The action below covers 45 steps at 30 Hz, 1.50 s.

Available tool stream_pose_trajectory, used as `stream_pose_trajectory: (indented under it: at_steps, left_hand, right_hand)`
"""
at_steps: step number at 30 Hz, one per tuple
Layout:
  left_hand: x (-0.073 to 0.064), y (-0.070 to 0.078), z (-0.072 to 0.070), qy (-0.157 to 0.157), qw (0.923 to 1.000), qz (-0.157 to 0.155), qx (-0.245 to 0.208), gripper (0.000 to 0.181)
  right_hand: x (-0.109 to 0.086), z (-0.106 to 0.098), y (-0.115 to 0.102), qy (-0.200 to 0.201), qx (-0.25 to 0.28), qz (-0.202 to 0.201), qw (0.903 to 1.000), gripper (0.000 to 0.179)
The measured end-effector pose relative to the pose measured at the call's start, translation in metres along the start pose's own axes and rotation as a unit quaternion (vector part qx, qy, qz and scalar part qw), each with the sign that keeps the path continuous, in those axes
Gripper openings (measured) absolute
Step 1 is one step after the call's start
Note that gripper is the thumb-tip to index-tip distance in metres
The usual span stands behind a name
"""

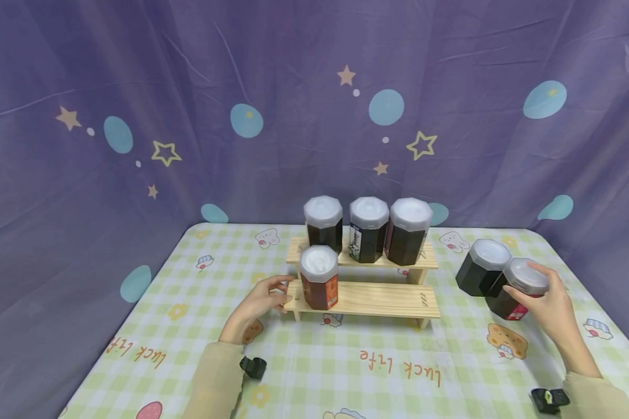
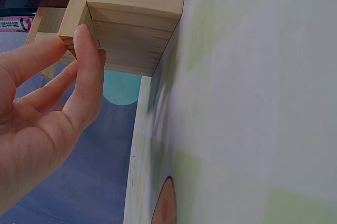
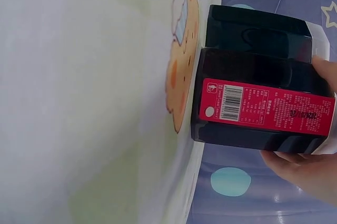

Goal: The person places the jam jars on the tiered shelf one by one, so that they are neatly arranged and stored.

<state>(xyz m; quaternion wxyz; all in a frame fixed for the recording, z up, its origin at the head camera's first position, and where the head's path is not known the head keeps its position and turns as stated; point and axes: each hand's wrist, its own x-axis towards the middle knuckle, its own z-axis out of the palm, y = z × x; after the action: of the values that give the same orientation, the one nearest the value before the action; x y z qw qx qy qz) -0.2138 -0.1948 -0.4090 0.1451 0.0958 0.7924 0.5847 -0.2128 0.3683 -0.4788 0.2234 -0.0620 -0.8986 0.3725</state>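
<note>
My left hand (image 1: 262, 299) pinches the left end of the lower step of a wooden two-tier shelf (image 1: 382, 298); in the left wrist view, thumb and fingers meet at the board's corner (image 2: 67, 40). At the right, my right hand (image 1: 550, 302) grips a dark octagonal jar (image 1: 519, 285) with a white lid and a red label, its base at the tablecloth. In the right wrist view the label (image 3: 263, 105) shows a barcode. Right behind it stands a second dark jar (image 1: 483, 267). One jar with an orange label (image 1: 321, 279) sits on the lower step's left.
Three dark jars with white lids, left (image 1: 323, 224), middle (image 1: 368, 230) and right (image 1: 409, 231), stand on the upper step. A checked tablecloth (image 1: 304, 366) covers the table. Behind it hangs a purple curtain (image 1: 304, 87).
</note>
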Motion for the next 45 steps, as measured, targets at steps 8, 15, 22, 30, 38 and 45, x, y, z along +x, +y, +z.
stream_pose_trajectory:
  at_steps: [8, 15, 22, 30, 38, 45]
  left_hand:
    - [0.009, -0.016, -0.003, 0.005, 1.0, -0.002, -0.007, 0.048]
    - [0.014, -0.026, -0.004, 0.007, 1.0, 0.007, -0.002, 0.047]
    - [0.013, -0.025, -0.003, 0.01, 0.9999, 0.004, -0.002, 0.047]
    - [0.005, -0.007, 0.0, 0.003, 1.0, 0.001, -0.005, 0.047]
    - [0.006, -0.007, -0.001, 0.002, 1.0, -0.002, 0.0, 0.047]
    - [0.015, -0.026, -0.004, 0.007, 1.0, 0.001, 0.0, 0.048]
  right_hand:
    - [0.01, 0.009, 0.038, 0.012, 0.001, 0.017, 0.9998, 0.079]
    - [0.009, 0.01, 0.036, 0.041, 0.001, 0.039, 0.9984, 0.077]
    - [0.005, 0.011, 0.029, 0.054, -0.005, 0.045, 0.9975, 0.076]
    - [0.0, 0.012, 0.026, 0.076, 0.004, 0.02, 0.9969, 0.071]
    - [-0.005, 0.014, 0.023, 0.08, 0.001, 0.015, 0.9967, 0.07]
    - [-0.009, 0.011, 0.011, 0.068, 0.01, 0.019, 0.9974, 0.072]
